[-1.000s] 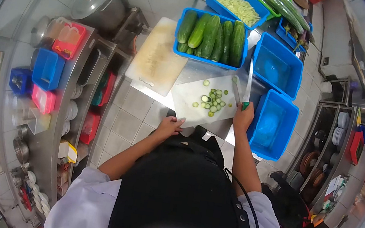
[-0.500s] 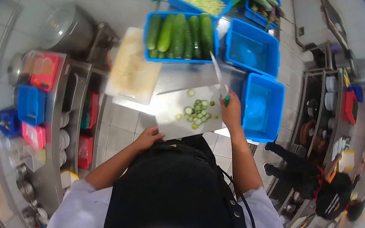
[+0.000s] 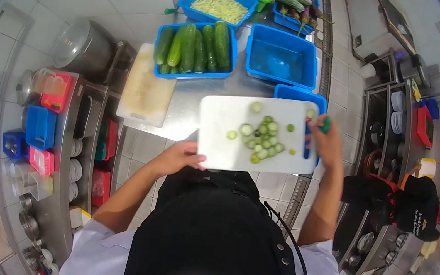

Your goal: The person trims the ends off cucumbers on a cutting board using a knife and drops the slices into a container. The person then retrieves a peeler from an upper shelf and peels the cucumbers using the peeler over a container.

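A white cutting board [image 3: 221,132] is held up between my two hands, above the table's front edge. On it lie several cut cucumber ends [image 3: 266,138], most in a loose cluster. My left hand [image 3: 182,157] grips the board's lower left corner, thumb on top. My right hand [image 3: 327,144] is closed at the right edge, by the slot handle. A knife's green handle [image 3: 326,124] shows in that same hand; its blade is hidden. Beyond the board, whole cucumbers [image 3: 188,48] fill a blue basin [image 3: 195,76].
A second board [image 3: 148,85], stained, lies on the steel table [image 3: 189,96]. Blue tubs [image 3: 279,78] stand at right, one partly under the lifted board. Shredded vegetable [image 3: 219,7] and eggplants [image 3: 305,14] sit at the back. A co-worker [image 3: 410,203] stands by the right shelves.
The white board with the cucumber ends has been raised off the table and shifted right. My right hand has moved right and onto the board's edge; the knife blade no longer shows.
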`<state>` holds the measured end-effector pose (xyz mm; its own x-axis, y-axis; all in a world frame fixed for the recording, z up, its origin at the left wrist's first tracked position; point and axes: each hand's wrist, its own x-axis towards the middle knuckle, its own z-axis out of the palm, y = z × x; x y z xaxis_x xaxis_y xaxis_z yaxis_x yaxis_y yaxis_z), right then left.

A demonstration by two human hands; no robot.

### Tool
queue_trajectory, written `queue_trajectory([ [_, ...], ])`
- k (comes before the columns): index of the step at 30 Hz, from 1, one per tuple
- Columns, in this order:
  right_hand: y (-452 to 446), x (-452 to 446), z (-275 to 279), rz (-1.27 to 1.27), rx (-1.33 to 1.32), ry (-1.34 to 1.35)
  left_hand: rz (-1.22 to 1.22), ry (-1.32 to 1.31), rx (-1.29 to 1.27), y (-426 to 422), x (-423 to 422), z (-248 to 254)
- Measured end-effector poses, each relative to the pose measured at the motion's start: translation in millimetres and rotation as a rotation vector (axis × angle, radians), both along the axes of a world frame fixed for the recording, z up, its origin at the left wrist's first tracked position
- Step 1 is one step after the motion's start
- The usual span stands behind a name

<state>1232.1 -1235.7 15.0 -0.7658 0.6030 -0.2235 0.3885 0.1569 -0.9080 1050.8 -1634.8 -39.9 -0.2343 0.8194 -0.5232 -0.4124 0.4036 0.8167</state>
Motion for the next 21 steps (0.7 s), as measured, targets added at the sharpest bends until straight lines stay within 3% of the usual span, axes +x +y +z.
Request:
queue_trajectory([
  [3, 42, 41, 63, -0.19, 0.142, 0.005, -0.026, 0.0, 0.14, 81, 19, -22],
  [6, 56, 59, 133, -0.194, 0.282, 0.069, 0.08, -0.076, 0.21, 150, 42, -44],
  [8, 51, 59, 154, -0.186, 0.373, 0.059, 0.133, 0.053, 0.081, 180, 52, -90],
  [9, 39, 52, 154, -0.199, 0.522, -0.019, 0.182, 0.18, -0.054, 192, 55, -106],
  [12, 37, 30, 118, -0.063, 0.892, -0.218, 0.049, 0.135, -0.16, 215, 65, -117],
  [14, 31, 15, 96, 0.006, 1.006, -0.265, 0.06, 0.207, -0.109, 220, 73, -142],
  [18, 31, 1, 97, 0.012, 1.037, -0.317, 0.124, 0.412, -0.011, 217, 80, -172],
  [21, 36, -6, 76, 0.131, 1.099, -0.407, 0.094, 0.155, -0.025, 210, 77, -137],
])
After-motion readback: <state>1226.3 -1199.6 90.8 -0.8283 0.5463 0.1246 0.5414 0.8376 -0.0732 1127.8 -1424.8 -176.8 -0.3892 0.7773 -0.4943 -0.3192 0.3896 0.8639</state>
